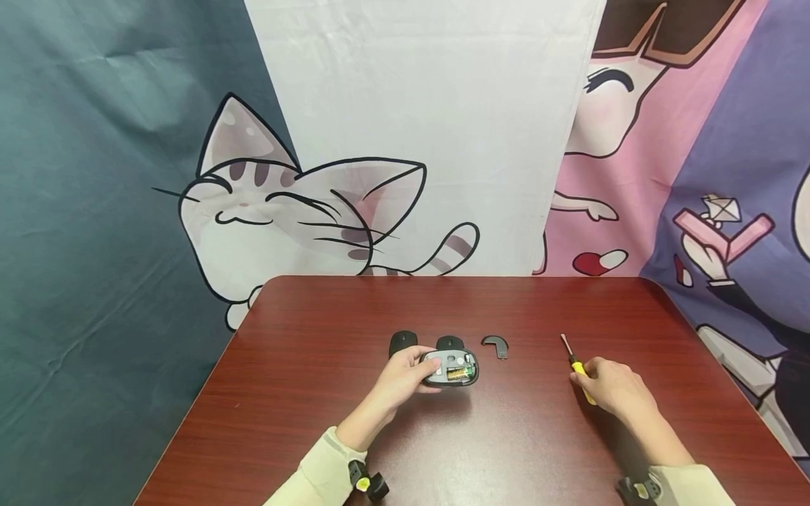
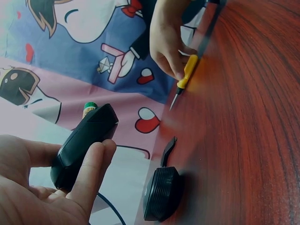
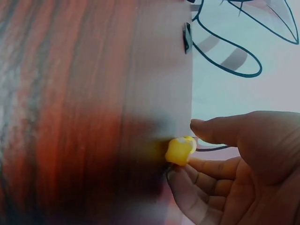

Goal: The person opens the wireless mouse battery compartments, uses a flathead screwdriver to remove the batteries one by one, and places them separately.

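My left hand (image 1: pixel 402 372) grips a computer mouse (image 1: pixel 436 379) above the table, its underside turned up. The battery compartment is uncovered and a battery (image 1: pixel 457 374) shows inside. In the left wrist view, the green end of a battery (image 2: pixel 89 107) pokes up past the mouse's black shell (image 2: pixel 79 145). On the right, my right hand (image 1: pixel 616 386) holds a screwdriver (image 1: pixel 579 367) by its yellow handle, low at the table, the metal tip pointing away from me. The right wrist view shows the fingers curled about the handle (image 3: pixel 179 151), with the thumb close above it.
Two other black mice, one at the left (image 1: pixel 403 341) and one just behind the held mouse (image 1: pixel 450 343), sit on the reddish-brown table (image 1: pixel 304 323). A curved dark cover piece (image 1: pixel 497 345) lies between them and the screwdriver. A printed cartoon curtain (image 1: pixel 481 105) hangs behind the table.
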Demonstrator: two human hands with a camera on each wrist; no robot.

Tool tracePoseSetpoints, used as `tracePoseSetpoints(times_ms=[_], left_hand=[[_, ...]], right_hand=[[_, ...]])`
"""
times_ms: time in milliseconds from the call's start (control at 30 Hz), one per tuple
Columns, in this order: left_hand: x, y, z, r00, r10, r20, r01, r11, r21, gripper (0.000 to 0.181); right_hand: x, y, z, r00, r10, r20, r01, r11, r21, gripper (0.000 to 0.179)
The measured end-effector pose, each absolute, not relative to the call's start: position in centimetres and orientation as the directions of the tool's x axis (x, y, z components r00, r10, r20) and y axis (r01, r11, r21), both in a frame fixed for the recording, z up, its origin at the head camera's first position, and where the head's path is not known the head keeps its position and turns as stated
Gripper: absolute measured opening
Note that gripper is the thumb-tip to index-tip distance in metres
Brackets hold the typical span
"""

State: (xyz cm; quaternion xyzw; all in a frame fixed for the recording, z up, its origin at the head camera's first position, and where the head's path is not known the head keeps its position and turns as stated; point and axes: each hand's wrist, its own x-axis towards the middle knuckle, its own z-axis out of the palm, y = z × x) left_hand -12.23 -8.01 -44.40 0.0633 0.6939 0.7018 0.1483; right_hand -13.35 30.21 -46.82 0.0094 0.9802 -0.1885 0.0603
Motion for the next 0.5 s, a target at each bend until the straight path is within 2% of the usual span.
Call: tracePoseSetpoints(times_ms=[200, 500], left_hand=[[-12.4, -8.1, -44.3, -0.947, 0.299, -0.115, -0.124, -0.008, 0.992, 0.039], [-12.5, -8.1, -44.3, -0.944, 0.307, -0.125, -0.14, -0.027, 0.99, 0.04]], right_hand=[[-12.9, 29.7, -45.9, -0.999, 0.004, -0.042, 0.019, 0.929, -0.371, 0.041], [-11.7, 27.5, -44.5, -0.986, -0.053, 0.159, -0.121, 0.883, -0.454, 0.03]])
